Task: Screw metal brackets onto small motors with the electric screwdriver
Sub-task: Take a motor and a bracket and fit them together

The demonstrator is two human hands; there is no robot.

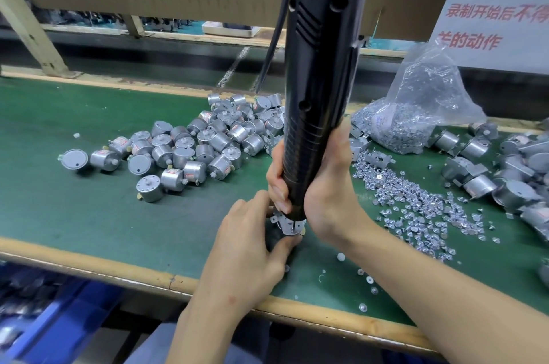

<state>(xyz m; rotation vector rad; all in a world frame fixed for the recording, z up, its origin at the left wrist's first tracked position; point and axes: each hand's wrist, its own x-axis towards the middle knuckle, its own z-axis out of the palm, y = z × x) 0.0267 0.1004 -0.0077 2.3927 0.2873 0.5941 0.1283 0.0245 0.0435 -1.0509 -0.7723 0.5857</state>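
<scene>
right hand [323, 185] wrapped tight round the electric screwdriver [322, 66], tip on the bracket [286, 222]; left hand [246, 248] pinches the motor [277, 233] below, thumb at its 6 o'clock, fingers around 10

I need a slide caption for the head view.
Right hand holds the electric screwdriver upright on a bracket, which the left hand grips.

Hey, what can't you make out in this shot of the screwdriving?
Head view: the motor, hidden under the bracket and left hand.
Head view: the screw, too small, shadowed by the screwdriver and right hand.
Head view: the red sign text, cut off by the right edge.
Head view: blue bins, blurred.
</scene>
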